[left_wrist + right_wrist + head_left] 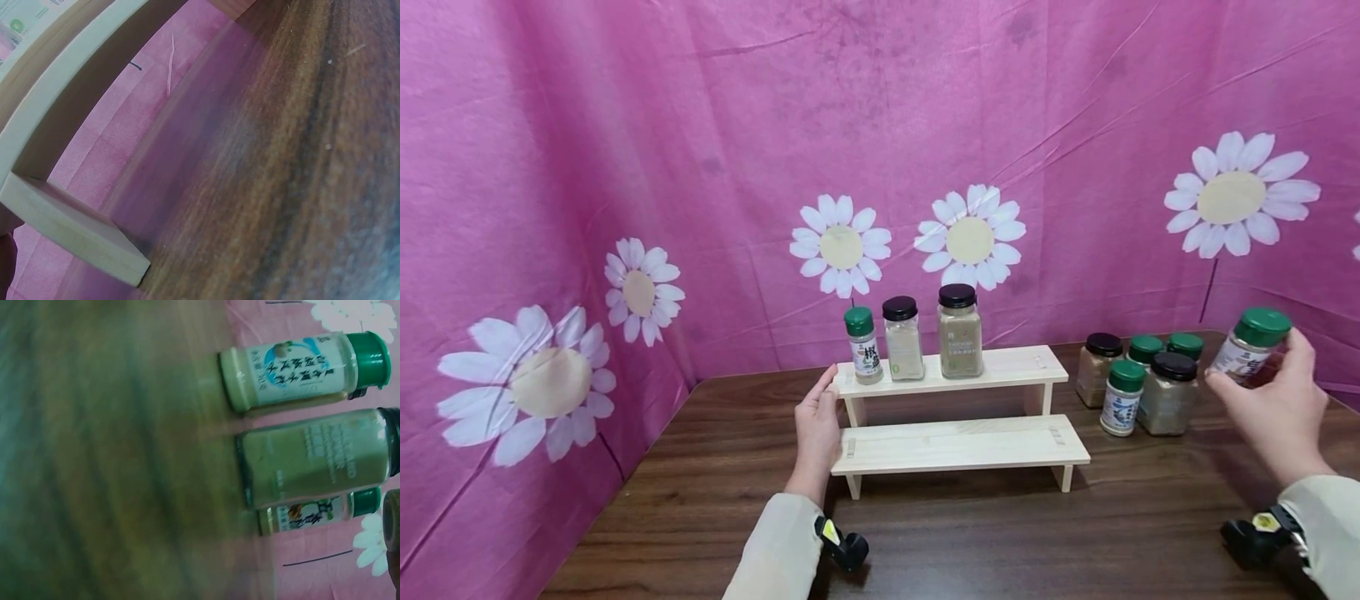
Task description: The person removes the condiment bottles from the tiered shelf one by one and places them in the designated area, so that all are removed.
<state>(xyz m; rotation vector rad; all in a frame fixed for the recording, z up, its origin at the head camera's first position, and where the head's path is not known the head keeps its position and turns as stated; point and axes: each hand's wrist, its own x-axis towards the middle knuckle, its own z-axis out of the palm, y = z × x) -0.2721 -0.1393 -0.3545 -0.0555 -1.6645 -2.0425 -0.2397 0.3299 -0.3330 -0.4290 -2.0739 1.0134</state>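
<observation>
My right hand point(1281, 408) grips a green-capped spice shaker point(1251, 346), tilted, at the right of the jar group. In the right wrist view only the base of the held shaker point(392, 520) shows at the right edge. My left hand point(816, 429) rests against the left end of a pale two-step wooden rack point(962, 444), its fingers pointing up along the upper step. On that upper step stand a small green-capped shaker point(865, 354), a black-capped jar point(905, 342) and a larger black-capped jar point(960, 337). The lower step is bare.
Right of the rack, several jars stand close together, among them a black-capped jar point(1167, 400), a green-capped shaker point(1122, 404) and a brown-filled jar point(1099, 375). The dark wooden table point(737, 467) meets a pink flowered cloth point(737, 167) behind.
</observation>
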